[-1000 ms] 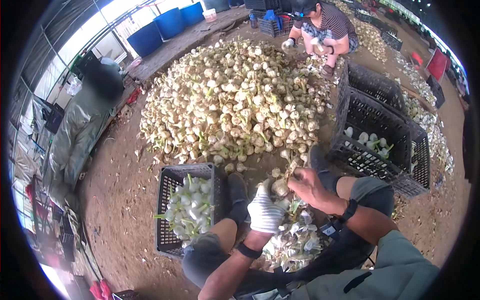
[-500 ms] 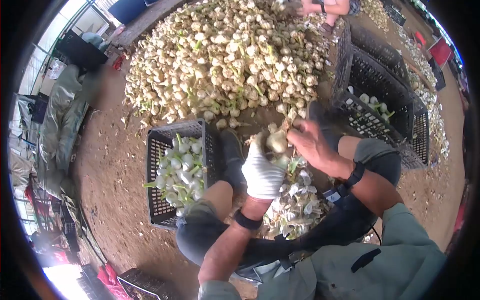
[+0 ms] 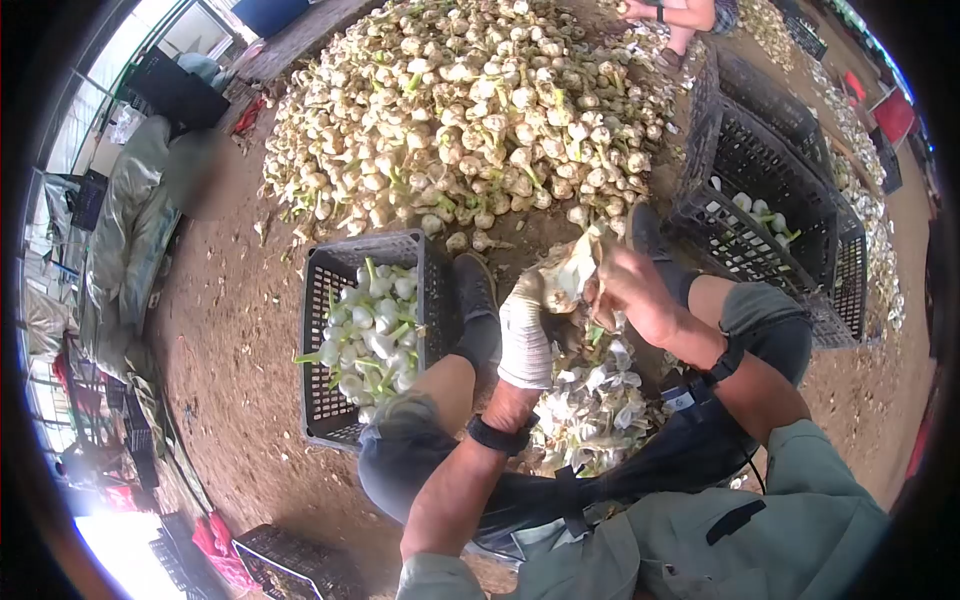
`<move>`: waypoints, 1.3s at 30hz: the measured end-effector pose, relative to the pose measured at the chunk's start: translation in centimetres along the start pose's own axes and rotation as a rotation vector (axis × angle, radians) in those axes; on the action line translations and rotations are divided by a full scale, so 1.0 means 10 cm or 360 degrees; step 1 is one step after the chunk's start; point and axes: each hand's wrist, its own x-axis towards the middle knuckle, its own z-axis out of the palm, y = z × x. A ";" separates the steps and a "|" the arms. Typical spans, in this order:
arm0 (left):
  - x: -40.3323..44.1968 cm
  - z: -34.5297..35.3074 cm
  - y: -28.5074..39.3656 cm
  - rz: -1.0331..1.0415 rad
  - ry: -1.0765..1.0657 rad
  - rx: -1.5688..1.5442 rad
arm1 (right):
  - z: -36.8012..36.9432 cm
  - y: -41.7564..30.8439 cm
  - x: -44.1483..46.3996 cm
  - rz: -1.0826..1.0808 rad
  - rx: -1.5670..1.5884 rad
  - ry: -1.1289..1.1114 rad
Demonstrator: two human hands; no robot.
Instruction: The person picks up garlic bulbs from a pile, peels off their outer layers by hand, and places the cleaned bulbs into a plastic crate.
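Note:
My left hand [image 3: 525, 335], in a white knit glove, is closed around a garlic bulb [image 3: 562, 283] held above the ground between my legs. Pale outer skin stands up loosely from the bulb. My right hand [image 3: 640, 300], bare and slightly blurred, has its fingers bent against the right side of the bulb, pinching the loose skin. Beneath both hands lies a heap of peeled garlic skins [image 3: 592, 410]. To the left stands a black crate [image 3: 425, 300] with cleaned white garlic bulbs [image 3: 375, 325] in it, some with green stems.
A large pile of unpeeled garlic [image 3: 460, 120] spreads in front of my feet. Another black crate [image 3: 760, 215] at the right holds a few white bulbs. Beyond the pile, another person's arm [image 3: 685, 15] shows at the top. One more crate [image 3: 290, 565] sits at bottom left.
The garlic's skin has been pulled apart and now stands loose and pale. My right hand has shifted slightly right and down, while the left still holds the bulb. The view has shifted a little.

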 end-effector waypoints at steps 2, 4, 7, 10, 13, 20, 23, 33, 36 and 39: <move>0.04 0.00 -0.07 0.0188 -0.0044 0.0153 | 0.08 -0.01 -0.01 0.0003 -0.0383 0.0111; 0.04 -0.05 -0.09 0.0313 -0.0039 0.0449 | -0.03 0.12 0.03 0.0006 -0.0444 0.0150; 0.03 0.03 -0.17 0.1059 0.0097 0.1282 | -0.04 0.20 0.02 -0.0070 -0.0436 0.0269; -0.02 0.12 -0.10 0.0912 0.0111 0.0945 | -0.05 0.06 -0.06 0.0014 -0.0248 0.0097; -0.02 0.22 0.07 -0.0014 -0.0002 -0.0380 | 0.00 0.04 -0.04 0.0079 0.0019 0.0081; 0.00 0.06 0.17 -0.0101 -0.0245 0.0126 | 0.04 0.01 -0.06 -0.0004 -0.0153 -0.0035; 0.00 0.00 0.01 0.0354 0.0031 0.0347 | 0.04 0.01 -0.08 0.0089 -0.0310 0.0019; -0.04 0.02 0.09 -0.0001 -0.0488 -0.0253 | -0.09 0.08 -0.04 0.0287 0.0684 0.0079; -0.05 0.07 0.06 0.0249 -0.0145 0.0221 | -0.07 -0.02 -0.06 0.0099 -0.0399 0.0344; 0.05 -0.04 -0.15 0.0530 -0.0153 0.0636 | -0.08 0.31 0.00 -0.0932 -0.1012 0.0375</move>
